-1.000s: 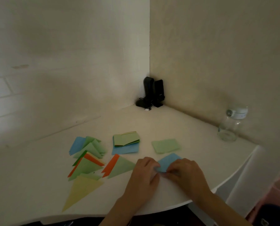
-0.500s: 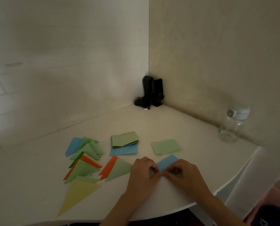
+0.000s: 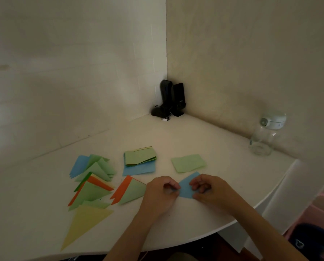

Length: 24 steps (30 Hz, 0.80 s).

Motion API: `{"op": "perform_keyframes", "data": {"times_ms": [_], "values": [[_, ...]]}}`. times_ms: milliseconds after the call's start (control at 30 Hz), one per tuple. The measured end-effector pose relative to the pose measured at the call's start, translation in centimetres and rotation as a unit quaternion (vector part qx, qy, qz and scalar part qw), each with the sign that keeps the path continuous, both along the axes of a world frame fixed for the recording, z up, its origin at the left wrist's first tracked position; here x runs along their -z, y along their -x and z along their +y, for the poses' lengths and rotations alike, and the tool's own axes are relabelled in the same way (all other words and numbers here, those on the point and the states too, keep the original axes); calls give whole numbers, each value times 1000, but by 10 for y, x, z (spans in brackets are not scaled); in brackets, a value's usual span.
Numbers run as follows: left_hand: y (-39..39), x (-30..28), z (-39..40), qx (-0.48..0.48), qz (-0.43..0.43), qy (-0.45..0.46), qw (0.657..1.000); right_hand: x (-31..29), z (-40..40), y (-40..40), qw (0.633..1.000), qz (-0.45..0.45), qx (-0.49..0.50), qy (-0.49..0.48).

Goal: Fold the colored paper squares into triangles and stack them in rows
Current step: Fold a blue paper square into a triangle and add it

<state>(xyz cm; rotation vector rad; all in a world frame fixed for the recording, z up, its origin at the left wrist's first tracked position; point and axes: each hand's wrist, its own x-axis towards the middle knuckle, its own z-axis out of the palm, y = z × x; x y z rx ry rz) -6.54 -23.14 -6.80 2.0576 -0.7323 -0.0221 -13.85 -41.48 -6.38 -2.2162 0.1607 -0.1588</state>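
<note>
A folded blue paper [image 3: 187,187] lies on the white table [image 3: 176,140] between my two hands. My left hand [image 3: 162,193] pinches its left edge with curled fingers. My right hand [image 3: 208,189] pinches its right edge the same way. A single green square [image 3: 188,163] lies just beyond the blue paper. A stack of green squares on a blue sheet [image 3: 140,161] sits further left. Folded triangles lie at the left: an orange and green pair [image 3: 129,192], a green and orange pile [image 3: 89,191], a blue and green group [image 3: 91,166] and a yellow triangle [image 3: 84,223].
Two black speakers with a cable [image 3: 171,99] stand in the wall corner. A clear glass jar with a white lid [image 3: 264,136] stands at the right by the wall. The table's curved front edge runs below my forearms. A pink bin [image 3: 311,219] sits on the floor at the right.
My hands have drawn slightly apart, so more of the blue paper shows between them. The view has shifted a little. The other papers have not moved.
</note>
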Motion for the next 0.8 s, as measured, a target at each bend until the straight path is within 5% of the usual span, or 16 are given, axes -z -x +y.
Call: {"op": "perform_keyframes", "data": {"times_ms": [300, 600, 800], "values": [[9, -2, 19, 82, -79, -51, 992, 10, 28, 8, 971, -14, 57, 232], [18, -5, 27, 76, -221, -101, 967, 1, 26, 6, 977, -19, -76, 200], [27, 4, 26, 26, -245, -108, 963, 9, 19, 12, 977, -160, -60, 126]]}}
